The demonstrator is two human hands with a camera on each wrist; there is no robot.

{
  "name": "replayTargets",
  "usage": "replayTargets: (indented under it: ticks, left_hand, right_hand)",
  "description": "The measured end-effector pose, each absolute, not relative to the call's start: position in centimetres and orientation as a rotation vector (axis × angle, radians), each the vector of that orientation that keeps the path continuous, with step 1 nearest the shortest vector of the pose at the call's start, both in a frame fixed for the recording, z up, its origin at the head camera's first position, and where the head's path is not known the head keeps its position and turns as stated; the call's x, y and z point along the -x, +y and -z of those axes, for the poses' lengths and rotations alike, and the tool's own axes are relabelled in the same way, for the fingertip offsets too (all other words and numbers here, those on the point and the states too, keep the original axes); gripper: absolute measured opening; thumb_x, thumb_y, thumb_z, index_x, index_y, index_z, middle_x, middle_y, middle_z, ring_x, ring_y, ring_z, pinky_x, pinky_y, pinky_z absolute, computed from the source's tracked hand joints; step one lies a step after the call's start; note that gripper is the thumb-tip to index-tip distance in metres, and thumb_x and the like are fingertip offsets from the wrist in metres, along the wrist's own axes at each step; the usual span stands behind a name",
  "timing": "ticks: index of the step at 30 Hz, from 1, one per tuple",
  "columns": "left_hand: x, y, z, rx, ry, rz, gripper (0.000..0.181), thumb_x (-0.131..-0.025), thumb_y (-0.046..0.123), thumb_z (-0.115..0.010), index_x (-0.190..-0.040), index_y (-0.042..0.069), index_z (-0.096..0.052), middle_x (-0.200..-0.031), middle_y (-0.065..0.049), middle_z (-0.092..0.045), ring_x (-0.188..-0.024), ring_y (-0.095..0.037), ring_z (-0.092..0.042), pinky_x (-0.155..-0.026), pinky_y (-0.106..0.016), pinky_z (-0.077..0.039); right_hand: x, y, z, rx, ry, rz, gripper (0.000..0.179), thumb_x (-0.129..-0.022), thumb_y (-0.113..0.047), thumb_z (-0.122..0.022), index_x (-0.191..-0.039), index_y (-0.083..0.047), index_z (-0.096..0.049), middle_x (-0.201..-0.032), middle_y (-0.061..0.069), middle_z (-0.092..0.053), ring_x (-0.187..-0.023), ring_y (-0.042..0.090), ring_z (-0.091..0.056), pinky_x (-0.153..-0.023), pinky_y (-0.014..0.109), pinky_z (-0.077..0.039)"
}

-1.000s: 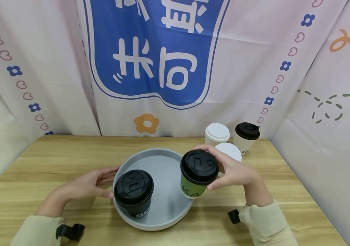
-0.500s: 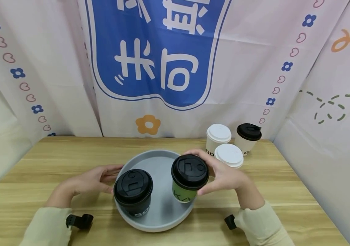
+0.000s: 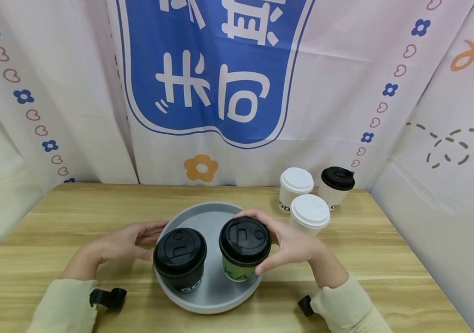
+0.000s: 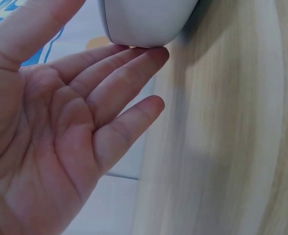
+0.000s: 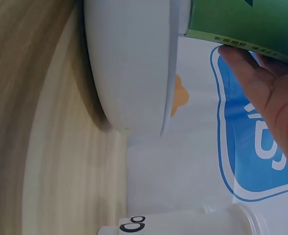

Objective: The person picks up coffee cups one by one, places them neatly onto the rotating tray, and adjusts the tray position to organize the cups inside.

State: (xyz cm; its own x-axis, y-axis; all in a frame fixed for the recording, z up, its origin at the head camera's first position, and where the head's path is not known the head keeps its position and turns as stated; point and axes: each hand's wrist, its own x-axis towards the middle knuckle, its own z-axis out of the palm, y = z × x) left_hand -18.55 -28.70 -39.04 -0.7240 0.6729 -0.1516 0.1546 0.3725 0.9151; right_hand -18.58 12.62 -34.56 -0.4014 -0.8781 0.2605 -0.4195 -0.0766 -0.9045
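Observation:
A round grey tray (image 3: 216, 303) lies on the wooden table. On its left side stands a black paper coffee cup (image 3: 180, 254) with a black lid. My right hand (image 3: 293, 245) grips a green paper coffee cup (image 3: 239, 270), also black-lidded, over the tray's right part; in the right wrist view the green cup (image 5: 247, 24) has its base just above the tray's rim (image 5: 171, 73). At the tray's left edge, my left hand (image 3: 122, 245) has its fingers extended. Fingertips (image 4: 156, 56) of that hand touch the outer wall of the tray (image 4: 144, 22).
Behind my right hand, a white-lidded cup (image 3: 309, 212) stands near another white-lidded cup (image 3: 296, 185) and a pale cup with a black lid (image 3: 337, 182). A printed curtain (image 3: 333, 92) hangs along the table's back edge.
My right hand has carried the green coffee cup left and toward me, farther in over the tray. My left hand shifted slightly right at first and stays by the tray's edge.

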Motion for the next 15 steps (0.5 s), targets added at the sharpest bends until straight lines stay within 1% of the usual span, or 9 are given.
replayTargets:
  ticks: [3, 5, 6, 8, 11, 15]
  left_hand:
    - [18.6, -28.7, 39.0, -0.721, 2.115, -1.341, 0.093, -0.088, 0.015, -0.073, -0.154, -0.011, -0.013, -0.159, -0.035, -0.016, -0.144, -0.02, -0.038, -0.103, -0.007, -0.038]
    - [18.6, -28.7, 39.0, -0.726, 2.107, -1.346, 0.093, -0.088, 0.014, -0.073, -0.154, -0.011, -0.012, -0.159, -0.035, -0.015, -0.143, -0.014, -0.038, -0.103, -0.007, -0.038]
    - [18.6, -28.7, 39.0, -0.727, 2.106, -1.348, 0.093, -0.088, 0.014, -0.073, -0.154, -0.011, -0.012, -0.159, -0.035, -0.015, -0.143, -0.013, -0.038, -0.104, -0.007, -0.037]
    - [18.6, -28.7, 39.0, -0.728, 2.112, -1.345, 0.093, -0.088, 0.014, -0.073, -0.154, -0.01, -0.013, -0.159, -0.034, -0.016, -0.143, -0.016, -0.038, -0.103, -0.008, -0.038]
    - [18.6, -28.8, 39.0, -0.729, 2.125, -1.338, 0.092, -0.088, 0.015, -0.073, -0.155, -0.008, -0.014, -0.159, -0.033, -0.017, -0.144, -0.024, -0.036, -0.103, -0.008, -0.038]
    - [18.5, -28.7, 39.0, -0.726, 2.113, -1.341, 0.093, -0.088, 0.015, -0.073, -0.156, -0.007, -0.013, -0.16, -0.032, -0.016, -0.145, -0.033, -0.032, -0.103, -0.008, -0.038]
  right_hand:
    - [18.4, 12.4, 34.7, 1.389, 1.767, 1.471, 0.091, -0.078, -0.006, -0.084, -0.15, -0.009, -0.027, -0.147, 0.017, -0.043, -0.131, 0.021, -0.052, -0.109, 0.041, -0.048]
    - [18.4, 12.2, 34.8, 1.384, 1.749, 1.468, 0.091, -0.079, -0.007, -0.083, -0.15, -0.009, -0.027, -0.147, 0.017, -0.041, -0.131, 0.022, -0.051, -0.109, 0.041, -0.048]
    - [18.3, 12.1, 34.8, 1.383, 1.739, 1.468, 0.091, -0.079, -0.008, -0.083, -0.151, -0.009, -0.026, -0.147, 0.017, -0.041, -0.131, 0.022, -0.051, -0.109, 0.041, -0.048]
    - [18.3, 11.9, 34.9, 1.382, 1.721, 1.468, 0.091, -0.08, -0.01, -0.083, -0.151, -0.009, -0.026, -0.147, 0.017, -0.04, -0.131, 0.023, -0.051, -0.109, 0.042, -0.048]
    - [18.3, 11.7, 34.9, 1.383, 1.698, 1.466, 0.091, -0.081, -0.012, -0.083, -0.151, -0.01, -0.025, -0.147, 0.017, -0.039, -0.132, 0.024, -0.05, -0.109, 0.042, -0.048]
    - [18.1, 11.3, 35.2, 1.384, 1.674, 1.443, 0.091, -0.08, -0.009, -0.083, -0.15, -0.01, -0.025, -0.147, 0.017, -0.04, -0.131, 0.024, -0.051, -0.109, 0.042, -0.048]
